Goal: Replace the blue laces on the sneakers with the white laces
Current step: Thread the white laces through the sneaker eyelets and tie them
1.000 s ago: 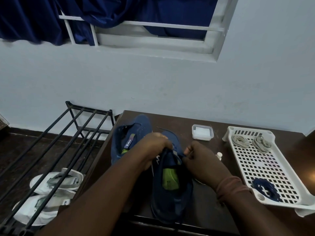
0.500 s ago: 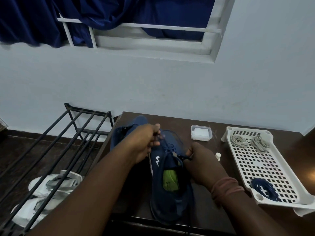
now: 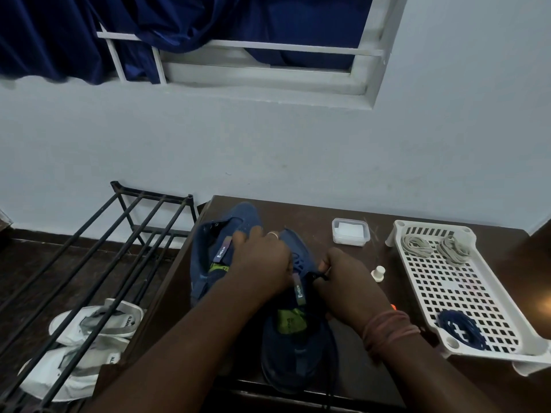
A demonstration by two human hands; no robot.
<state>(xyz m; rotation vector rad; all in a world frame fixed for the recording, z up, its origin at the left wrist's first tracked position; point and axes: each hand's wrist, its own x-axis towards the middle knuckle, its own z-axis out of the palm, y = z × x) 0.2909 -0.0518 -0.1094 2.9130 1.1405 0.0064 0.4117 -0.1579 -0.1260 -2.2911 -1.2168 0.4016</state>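
Wall [image 3: 298, 150]: pale, plain, a few faint marks.
Window [image 3: 268, 76]: set high, white frame, white bars across the opening.
Curtain [image 3: 74, 34]: dark blue, bunched, draped over the bars and hanging below the sill at left.
Tabletop [image 3: 343, 210]: dark brown wood, pushed against the wall.
Shoe rack [image 3: 119, 234]: black metal rods, just beside the tabletop's left edge.
Floor [image 3: 35, 263]: dark, with dark skirting along the wall.
White shoes [image 3: 83, 350]: a pair on the floor beneath the rack rods.
Light: dim, cool and even.
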